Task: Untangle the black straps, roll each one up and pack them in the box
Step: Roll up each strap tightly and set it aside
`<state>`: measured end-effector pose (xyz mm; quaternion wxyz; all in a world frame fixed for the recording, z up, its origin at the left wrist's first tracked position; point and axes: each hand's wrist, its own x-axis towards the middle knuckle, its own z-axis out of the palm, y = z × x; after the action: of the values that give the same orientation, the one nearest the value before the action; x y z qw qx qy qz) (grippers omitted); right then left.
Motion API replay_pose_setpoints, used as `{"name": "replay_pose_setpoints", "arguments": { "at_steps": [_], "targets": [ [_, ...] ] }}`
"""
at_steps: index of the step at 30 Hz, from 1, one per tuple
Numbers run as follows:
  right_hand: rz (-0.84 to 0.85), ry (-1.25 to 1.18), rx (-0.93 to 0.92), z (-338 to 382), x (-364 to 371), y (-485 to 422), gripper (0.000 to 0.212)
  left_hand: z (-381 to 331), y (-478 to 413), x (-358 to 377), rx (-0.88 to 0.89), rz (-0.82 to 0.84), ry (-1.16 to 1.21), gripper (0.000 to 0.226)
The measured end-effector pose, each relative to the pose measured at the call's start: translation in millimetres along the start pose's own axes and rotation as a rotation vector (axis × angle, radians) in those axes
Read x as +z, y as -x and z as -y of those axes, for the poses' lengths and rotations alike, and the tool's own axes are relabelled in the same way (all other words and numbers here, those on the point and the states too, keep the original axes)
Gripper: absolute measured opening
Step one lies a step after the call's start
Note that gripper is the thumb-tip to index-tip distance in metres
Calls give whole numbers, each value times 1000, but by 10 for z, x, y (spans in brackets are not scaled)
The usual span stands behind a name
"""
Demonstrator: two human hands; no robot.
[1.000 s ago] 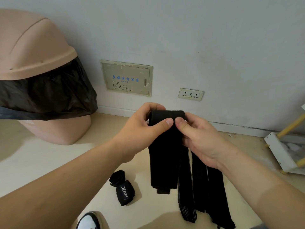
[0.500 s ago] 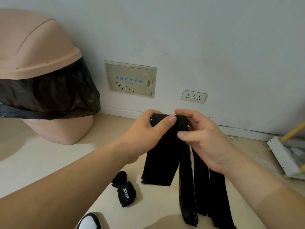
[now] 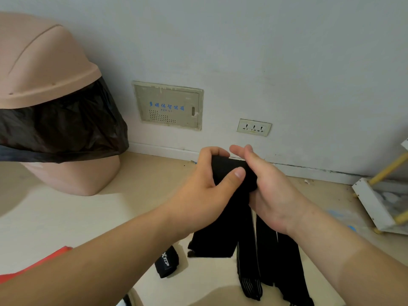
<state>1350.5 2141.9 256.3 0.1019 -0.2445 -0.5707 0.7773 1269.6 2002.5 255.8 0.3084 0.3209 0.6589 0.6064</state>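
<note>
While left hand (image 3: 204, 192), right hand (image 3: 276, 191) hold strap (image 3: 224, 165), bin (image 3: 72, 178) contains black bag (image 3: 66, 129).

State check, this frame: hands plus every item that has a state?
left hand, gripping the held strap's roll
right hand, holding the roll's other end
held strap, partly rolled, tail hanging
other straps, unrolled
logo strap, fully rolled, on floor
bin lid, closed
wall panel door, closed
socket, nothing plugged in

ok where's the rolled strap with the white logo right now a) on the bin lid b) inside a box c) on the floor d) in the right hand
c: the rolled strap lies on the floor, with nothing holding it.
</note>
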Motion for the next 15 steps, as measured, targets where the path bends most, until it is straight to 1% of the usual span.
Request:
{"name": "replay_pose_setpoints", "arguments": {
  "at_steps": [3,6,8,12,15],
  "targets": [
    [15,90,33,1,-10,-13,45,-9,-9,-40,34,-15,-57,29],
    [34,266,46,30,-40,-31,68,-24,-52,-107,90,-26,-89,32],
    [43,339,13,71,-60,-29,74,-31,-64,-154,117,-21,-73,34],
    [77,339,-44,99,-102,-9,73,-36,-67,-224,120,6,-74,38],
    [57,290,-85,29,-90,-21,64,-27,-102,-273,4,-13,-11,53]
  ]
}}
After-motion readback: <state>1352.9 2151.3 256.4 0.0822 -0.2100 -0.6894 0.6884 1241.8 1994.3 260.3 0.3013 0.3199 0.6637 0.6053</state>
